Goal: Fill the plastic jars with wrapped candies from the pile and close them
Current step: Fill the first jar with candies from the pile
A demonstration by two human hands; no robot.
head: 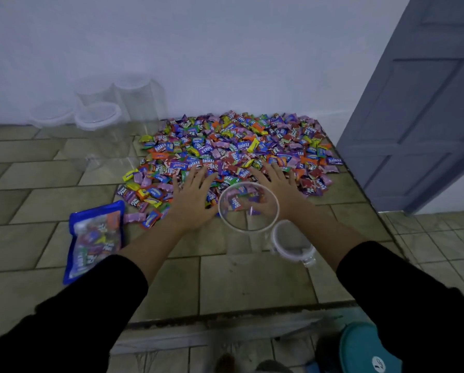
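Candies (pixel 233 146) in bright wrappers lie in a wide heap on the tiled surface (pixel 252 278), filling the middle of the view and reaching up to the pale wall (pixel 225 49) at 12 o'clock. At the heap's near edge stands an open clear plastic jar (pixel 252 229), its mouth towards the camera, with a few candies inside it.

Both hands rest palm down on the heap with fingers spread and pinch nothing. The left hand (pixel 192 195) lies at 9 o'clock from the jar, just beside its rim, fingertips on the candies. The right hand (pixel 276 181) lies at 1 o'clock from the jar, and part of it shows only through the jar's clear wall. Black sleeves (pixel 91 305) cover both forearms up to below the wrists.

The jar's lid (pixel 290 242) lies on the surface at 4 o'clock from the jar, close by it. A blue candy bag (pixel 95 238), with wrapped sweets showing through its clear front, lies flat at 8 o'clock, near the left forearm. A group of lidded clear jars (pixel 101 125) stands at 10 o'clock by the wall, beside the heap's left edge. A grey-blue door (pixel 413 109) fills the view at 2 o'clock. A teal object (pixel 360 345) sits below the surface's front edge at 5 o'clock; what it is I cannot tell.
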